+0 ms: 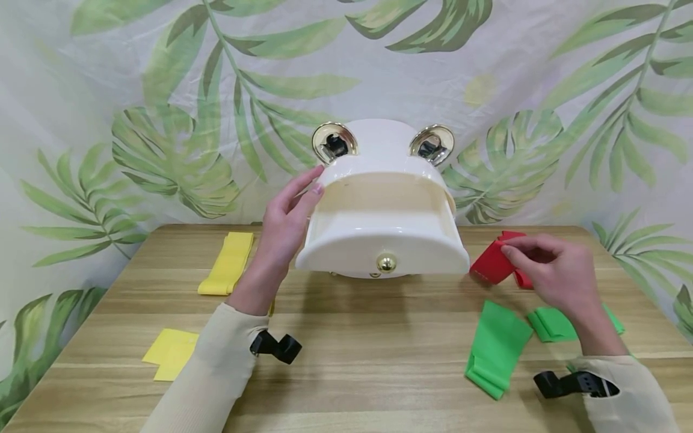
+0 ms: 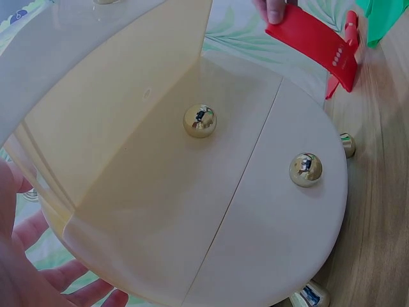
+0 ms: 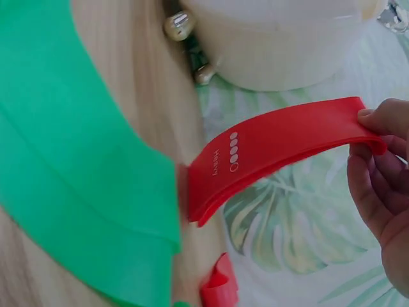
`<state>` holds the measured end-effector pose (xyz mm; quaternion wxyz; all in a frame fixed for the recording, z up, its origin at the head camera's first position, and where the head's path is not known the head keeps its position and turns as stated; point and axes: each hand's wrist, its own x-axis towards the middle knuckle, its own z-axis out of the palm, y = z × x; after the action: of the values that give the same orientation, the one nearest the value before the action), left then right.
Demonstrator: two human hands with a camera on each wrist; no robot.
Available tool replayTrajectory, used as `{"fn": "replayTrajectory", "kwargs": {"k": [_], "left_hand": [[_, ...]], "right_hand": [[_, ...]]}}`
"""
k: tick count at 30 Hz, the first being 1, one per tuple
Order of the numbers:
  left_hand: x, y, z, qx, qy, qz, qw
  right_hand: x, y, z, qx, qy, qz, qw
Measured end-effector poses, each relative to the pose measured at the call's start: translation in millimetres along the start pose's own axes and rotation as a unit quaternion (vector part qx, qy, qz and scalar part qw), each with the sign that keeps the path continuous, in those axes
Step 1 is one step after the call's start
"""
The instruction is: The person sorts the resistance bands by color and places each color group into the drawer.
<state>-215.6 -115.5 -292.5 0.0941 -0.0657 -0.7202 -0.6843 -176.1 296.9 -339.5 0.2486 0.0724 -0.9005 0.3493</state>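
A white rounded box (image 1: 384, 135) with two gold-rimmed eye shapes stands at the back of the table. Its upper drawer (image 1: 346, 249), with a gold ball knob (image 1: 387, 263), is pulled out. My left hand (image 1: 289, 219) touches the box's left side, its fingers (image 2: 64, 278) spread and mostly straight. To the right of the box, my right hand (image 1: 563, 270) pinches one end of a red resistance band (image 1: 492, 263) between thumb and fingers. The band is folded flat, arches down from the hand and reads "Heavy" in the right wrist view. Another red band (image 1: 523, 279) lies behind it.
Green bands (image 1: 498, 349) lie on the table at the front right, below the right hand. On the left are a long folded yellow band (image 1: 227, 264) and yellow pieces (image 1: 173, 355). A leaf-patterned cloth (image 1: 271, 72) hangs behind the wooden table (image 1: 346, 385).
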Motion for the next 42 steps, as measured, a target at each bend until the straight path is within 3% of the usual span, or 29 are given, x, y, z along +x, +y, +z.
{"fn": "replayTrajectory", "kwargs": {"k": [13, 18, 31, 42], "left_hand": [[2.8, 4.7, -1.9, 0.009, -0.005, 0.015, 0.9998], [8.3, 6.2, 2.7, 0.002, -0.008, 0.019, 0.9998], [3.0, 5.2, 0.6, 0.014, 0.005, 0.014, 0.9998], [-0.9, 1.2, 1.7, 0.010, 0.003, 0.007, 0.9999]], "right_hand": [[3.4, -19.8, -2.9, 0.086, 0.021, -0.038, 0.995], [5.2, -22.2, -6.3, 0.089, 0.037, -0.047, 0.994], [6.6, -28.2, -7.6, 0.100, 0.017, 0.002, 0.995], [6.4, -48.3, -23.0, 0.131, 0.034, 0.045, 0.990]]}}
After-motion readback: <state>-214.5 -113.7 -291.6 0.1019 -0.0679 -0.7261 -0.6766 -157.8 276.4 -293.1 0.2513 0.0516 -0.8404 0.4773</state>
